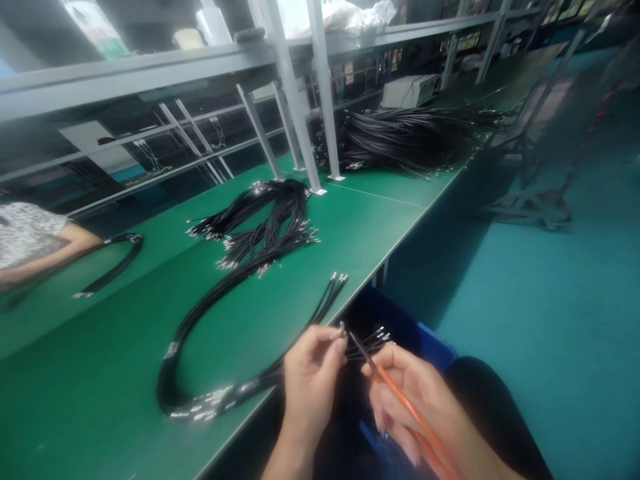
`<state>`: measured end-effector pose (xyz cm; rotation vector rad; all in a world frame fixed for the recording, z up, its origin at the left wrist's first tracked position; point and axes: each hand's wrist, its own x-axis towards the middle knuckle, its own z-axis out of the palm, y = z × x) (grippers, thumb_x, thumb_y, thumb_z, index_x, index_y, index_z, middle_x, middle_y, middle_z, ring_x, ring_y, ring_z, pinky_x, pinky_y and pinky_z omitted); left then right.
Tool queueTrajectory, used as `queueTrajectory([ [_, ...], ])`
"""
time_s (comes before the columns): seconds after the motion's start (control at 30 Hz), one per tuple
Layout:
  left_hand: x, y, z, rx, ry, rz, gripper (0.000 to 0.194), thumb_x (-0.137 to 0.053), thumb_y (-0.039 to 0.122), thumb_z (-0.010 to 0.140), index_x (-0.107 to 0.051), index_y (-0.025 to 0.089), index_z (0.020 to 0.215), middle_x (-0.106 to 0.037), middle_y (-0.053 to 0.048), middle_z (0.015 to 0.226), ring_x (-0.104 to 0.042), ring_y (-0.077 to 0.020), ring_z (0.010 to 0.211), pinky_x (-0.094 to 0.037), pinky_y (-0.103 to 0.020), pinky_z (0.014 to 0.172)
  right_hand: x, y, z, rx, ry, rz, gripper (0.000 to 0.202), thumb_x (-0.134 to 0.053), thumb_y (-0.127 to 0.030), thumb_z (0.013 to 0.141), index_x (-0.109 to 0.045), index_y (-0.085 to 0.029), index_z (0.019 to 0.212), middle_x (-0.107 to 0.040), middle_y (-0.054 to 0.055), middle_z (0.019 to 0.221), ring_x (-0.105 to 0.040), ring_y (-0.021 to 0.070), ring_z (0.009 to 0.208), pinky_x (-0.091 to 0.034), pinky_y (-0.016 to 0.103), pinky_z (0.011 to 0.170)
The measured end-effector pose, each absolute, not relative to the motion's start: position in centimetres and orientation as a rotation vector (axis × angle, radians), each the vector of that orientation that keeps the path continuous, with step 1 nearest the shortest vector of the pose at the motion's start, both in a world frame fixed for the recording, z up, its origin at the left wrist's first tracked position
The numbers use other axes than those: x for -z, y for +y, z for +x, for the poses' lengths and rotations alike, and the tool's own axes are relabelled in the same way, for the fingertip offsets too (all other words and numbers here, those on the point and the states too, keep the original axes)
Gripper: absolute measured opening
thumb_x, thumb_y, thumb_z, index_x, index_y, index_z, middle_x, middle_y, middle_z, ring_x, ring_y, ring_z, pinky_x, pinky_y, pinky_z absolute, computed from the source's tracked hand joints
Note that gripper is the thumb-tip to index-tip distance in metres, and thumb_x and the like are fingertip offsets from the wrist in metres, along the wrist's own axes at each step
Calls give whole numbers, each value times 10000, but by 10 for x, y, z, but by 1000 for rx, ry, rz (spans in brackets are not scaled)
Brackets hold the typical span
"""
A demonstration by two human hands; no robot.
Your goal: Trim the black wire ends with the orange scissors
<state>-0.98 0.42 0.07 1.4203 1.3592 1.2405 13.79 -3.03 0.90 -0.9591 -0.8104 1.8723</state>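
My left hand (313, 373) pinches a black cable by its small metal end (343, 328), just past the table's front edge. To its right, my right hand (415, 393) is closed around orange-handled pliers (400, 395), whose dark narrow tips point at that metal end, with a small gap between. A long bundle of black cables (193, 313) curves over the green table (120, 373) and runs behind my left hand. Several loose cable ends (383, 335) show between my hands, over a blue bin (430, 343).
More black cables (285, 207) lie mid-table, and a large pile (410, 137) rests farther back by the shelf posts (295, 100). A person's arm (75, 247) reaches onto the table at left, near a looped bundle (131, 257). A cart (535, 203) stands at right.
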Motion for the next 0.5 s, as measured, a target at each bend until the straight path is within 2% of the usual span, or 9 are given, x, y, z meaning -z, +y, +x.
queueTrajectory([
  [0.1,2,4,-10,-1247,1366,1479,82,-626,240,802,-658,166,791,-635,-12,725,-591,-141,630,-484,-238,601,-8,-29,138,-1867,-896,-1040,330,-667,-465,747,-532,-173,822,-569,-35,551,-339,17,305,-240,144,314],
  [0.2,4,3,-11,-1230,1352,1512,79,-620,240,806,-662,174,794,-640,-18,742,-606,-156,670,-489,-245,625,-9,-26,137,-1831,-914,-1072,300,-682,-436,739,-544,-174,783,-565,-31,547,-360,23,312,-250,151,318],
  [0.3,5,3,-12,-1210,1333,1518,68,-616,230,812,-655,179,789,-637,-18,744,-613,-161,690,-486,-246,643,-11,-23,136,-1825,-927,-1076,251,-666,-395,769,-542,-178,787,-569,-32,562,-378,23,328,-261,145,328],
  [0.5,6,4,-11,-1204,1330,1540,62,-599,207,823,-653,186,804,-650,-24,759,-628,-170,713,-485,-255,668,-9,-22,135,-1884,-903,-1095,271,-649,-413,778,-522,-177,819,-597,-38,588,-389,20,270,-255,134,286],
])
